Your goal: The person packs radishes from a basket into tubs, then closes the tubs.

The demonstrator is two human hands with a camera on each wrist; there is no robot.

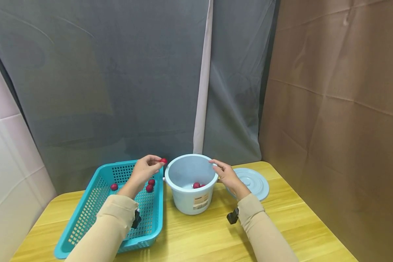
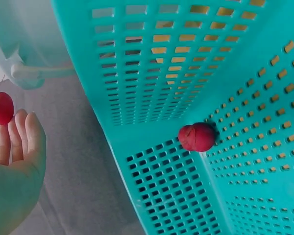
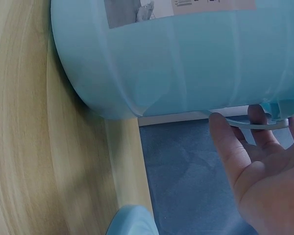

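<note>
My left hand pinches one red fruit at its fingertips, just beside the bucket rim. My right hand, fingers relaxed, steadies the far rim. Centre the fruit over the opening before releasing.

Six red fruits, one light-blue bucket, one teal basket, one lid, two hands.

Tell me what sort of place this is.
Probably a staged recording corner, not a lived-in room. Grey and brown cloth backdrops hang behind a small wooden table that carries only a basket, a bucket and its lid. The left hand pinches a red fruit; the right hand touches the bucket.
</note>
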